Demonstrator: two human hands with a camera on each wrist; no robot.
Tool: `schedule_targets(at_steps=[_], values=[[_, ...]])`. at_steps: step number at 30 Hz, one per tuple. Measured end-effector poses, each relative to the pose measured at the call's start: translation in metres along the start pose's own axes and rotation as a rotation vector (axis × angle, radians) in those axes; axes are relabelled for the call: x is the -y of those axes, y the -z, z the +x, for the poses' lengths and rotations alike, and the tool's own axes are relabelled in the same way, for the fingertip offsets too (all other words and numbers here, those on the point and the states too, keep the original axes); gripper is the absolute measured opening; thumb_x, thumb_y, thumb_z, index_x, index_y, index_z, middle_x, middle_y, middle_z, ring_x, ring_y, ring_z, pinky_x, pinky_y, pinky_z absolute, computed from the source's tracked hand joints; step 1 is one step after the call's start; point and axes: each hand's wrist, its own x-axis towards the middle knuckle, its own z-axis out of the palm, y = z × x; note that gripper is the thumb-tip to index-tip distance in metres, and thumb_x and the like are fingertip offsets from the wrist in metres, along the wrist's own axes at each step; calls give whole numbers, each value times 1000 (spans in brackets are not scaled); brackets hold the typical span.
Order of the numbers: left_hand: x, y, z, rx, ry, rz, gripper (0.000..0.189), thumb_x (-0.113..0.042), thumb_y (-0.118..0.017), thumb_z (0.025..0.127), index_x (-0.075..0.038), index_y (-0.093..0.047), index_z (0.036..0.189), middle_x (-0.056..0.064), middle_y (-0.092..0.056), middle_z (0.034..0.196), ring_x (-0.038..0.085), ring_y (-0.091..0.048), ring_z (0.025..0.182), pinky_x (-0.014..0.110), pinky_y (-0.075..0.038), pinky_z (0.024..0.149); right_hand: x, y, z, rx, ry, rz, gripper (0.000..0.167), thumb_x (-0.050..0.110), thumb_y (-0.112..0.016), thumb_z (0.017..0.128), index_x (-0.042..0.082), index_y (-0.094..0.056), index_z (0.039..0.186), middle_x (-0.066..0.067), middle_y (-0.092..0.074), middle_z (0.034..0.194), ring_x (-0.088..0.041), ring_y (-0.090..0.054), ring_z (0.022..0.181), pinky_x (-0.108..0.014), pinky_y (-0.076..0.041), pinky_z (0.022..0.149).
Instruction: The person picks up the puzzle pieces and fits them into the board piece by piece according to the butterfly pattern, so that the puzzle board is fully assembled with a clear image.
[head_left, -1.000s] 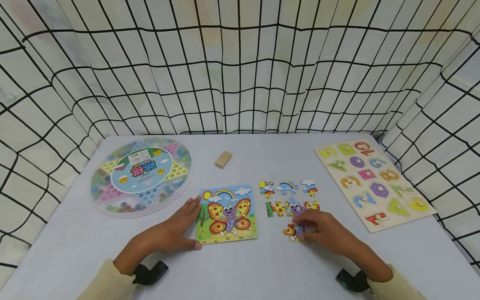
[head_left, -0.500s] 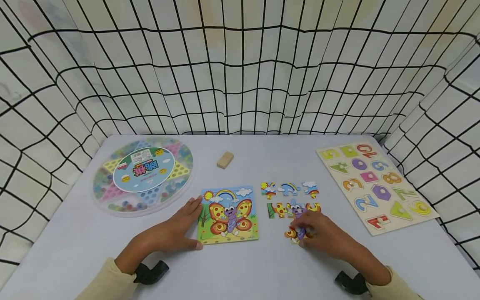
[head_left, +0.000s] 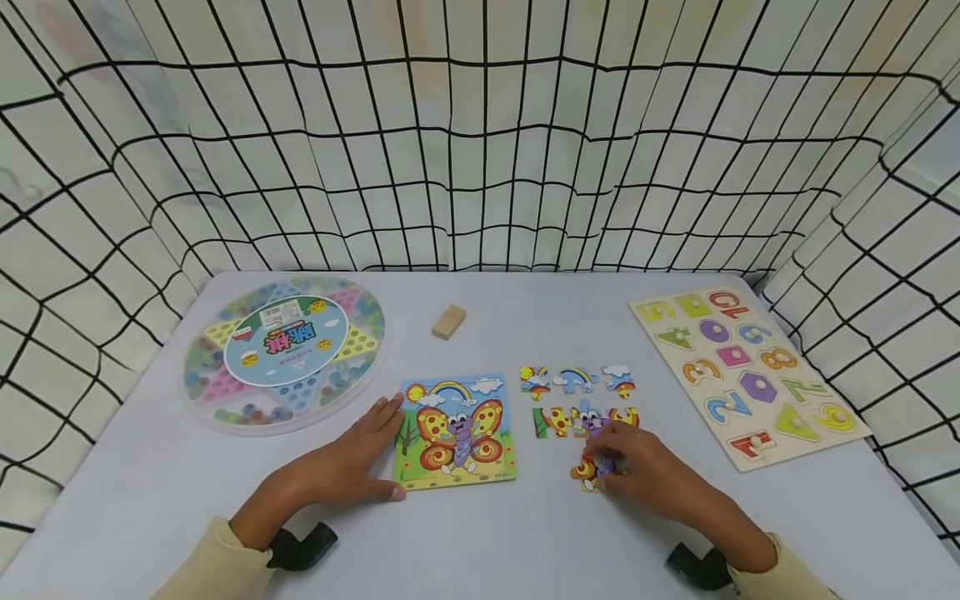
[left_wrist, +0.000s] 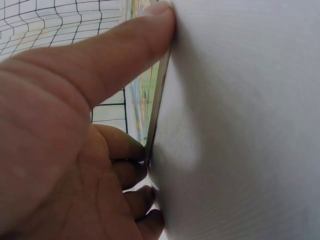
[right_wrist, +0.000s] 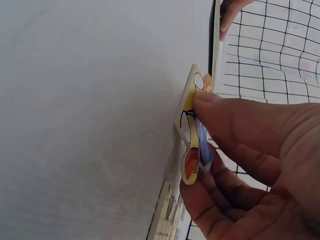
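A square butterfly puzzle board [head_left: 459, 442] lies flat in the head view. My left hand [head_left: 345, 462] rests along its left side, fingers extended and the thumb at the near left corner; in the left wrist view the thumb [left_wrist: 125, 50] and fingertips touch the board's edge. To the right, my right hand [head_left: 652, 471] pinches a puzzle piece [right_wrist: 191, 135] between thumb and fingers, partly covering it. That piece shows a swirl wing and purple body part. Just beyond it lies a row of puzzle pieces [head_left: 552, 422], with another row [head_left: 575, 380] behind.
A round Chinese checkers box [head_left: 285, 342] with coloured marbles sits at the left. A small wooden block [head_left: 448, 322] lies behind the board. The number and shape puzzle board [head_left: 750, 375] lies at the right. White walls with black grid lines enclose the table [head_left: 480, 550].
My right hand has shifted the pinched puzzle piece slightly, by a very small amount. The left hand has stayed at the board.
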Motion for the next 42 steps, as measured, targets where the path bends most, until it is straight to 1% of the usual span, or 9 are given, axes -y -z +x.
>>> schedule_targets(at_steps=[2, 4, 7, 12, 18, 25, 33, 37, 42], values=[[0, 0, 0, 1, 1, -6, 104, -42, -78, 81, 5, -18, 152, 14, -1, 162, 36, 5, 147, 57, -15, 113, -1, 0, 0, -1, 29, 44, 23, 4, -78, 81, 13, -68, 100, 4, -63, 100, -20, -60, 95, -32, -53, 78], [0, 0, 0, 3, 1, -7, 104, -42, -78, 81, 4, -18, 153, 14, -1, 162, 36, 5, 147, 57, -15, 113, -3, 0, 0, 6, 45, 87, 19, 2, -75, 84, 13, -68, 98, 9, -61, 88, -11, -56, 79, -26, -51, 68], [1, 0, 0, 5, 3, -10, 104, -43, -77, 81, 3, -18, 153, 13, -1, 162, 35, 6, 147, 57, -15, 113, -4, 1, 0, 24, 59, 109, 16, 3, -72, 86, 15, -68, 96, 12, -61, 84, -7, -55, 77, -23, -50, 66], [2, 0, 0, 12, 5, -17, 104, -43, -77, 81, 3, -17, 153, 13, 0, 162, 35, 6, 147, 57, -15, 113, -5, 3, 2, 47, 90, 118, 15, 4, -70, 89, 17, -69, 95, 13, -63, 84, -7, -56, 77, -24, -51, 67], [2, 1, 0, 21, -8, -17, 103, -42, -75, 83, 2, -15, 154, 13, 2, 162, 36, 6, 146, 58, -13, 113, -5, 2, 8, 28, 123, 136, 11, 6, -70, 90, 16, -69, 95, 12, -63, 86, -7, -57, 77, -24, -51, 68], [4, 1, 0, 17, -19, -27, 102, -42, -75, 83, 2, -15, 154, 13, 1, 162, 36, 6, 146, 58, -13, 113, -2, 1, 15, 36, 140, 185, 10, 7, -69, 90, 15, -68, 97, 7, -66, 91, -9, -59, 80, -25, -52, 71], [5, 0, 3, -12, -13, -21, 103, -40, -79, 80, 3, -19, 153, 14, -3, 162, 36, 2, 147, 57, -15, 113, 11, -2, 28, 2, 151, 192, 13, 10, -70, 91, 11, -68, 103, 10, -65, 89, -9, -59, 78, -25, -53, 68], [4, -1, 3, -27, 7, -9, 105, -39, -81, 78, 1, -20, 153, 13, -6, 162, 36, -1, 147, 56, -17, 113, 19, -6, 35, 6, 151, 219, 15, 10, -69, 91, 10, -69, 106, 8, -66, 90, -11, -60, 79, -25, -53, 69], [4, -1, 3, -35, 9, 10, 105, -40, -82, 77, 0, -22, 153, 12, -8, 162, 36, -3, 147, 57, -16, 113, 28, -11, 44, 20, 156, 233, 16, 9, -69, 91, 8, -70, 107, 8, -67, 94, -10, -61, 83, -26, -53, 72]])
